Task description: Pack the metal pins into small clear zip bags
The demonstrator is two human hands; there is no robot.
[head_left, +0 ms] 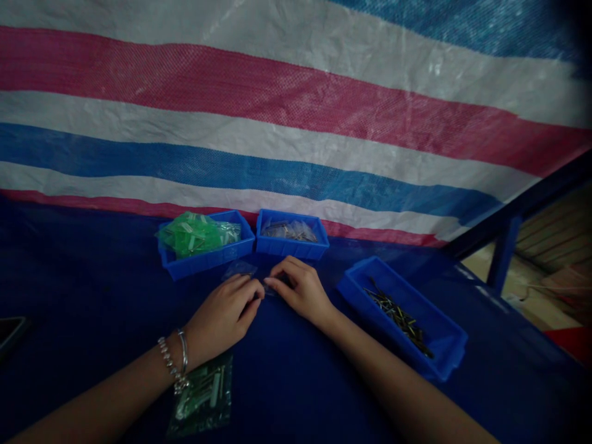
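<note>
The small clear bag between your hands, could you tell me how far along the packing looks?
Done: one filled green packet lies under the left wrist. In hand: left hand and right hand pinch a small clear bag on the blue table. Left: green pieces fill the left bin, and screws remain in the right bin.

Both forearms reach forward from the near edge of the table, converging; the left hand and right hand rest palm-down, fingers curled, fingertips almost meeting at the middle
</note>
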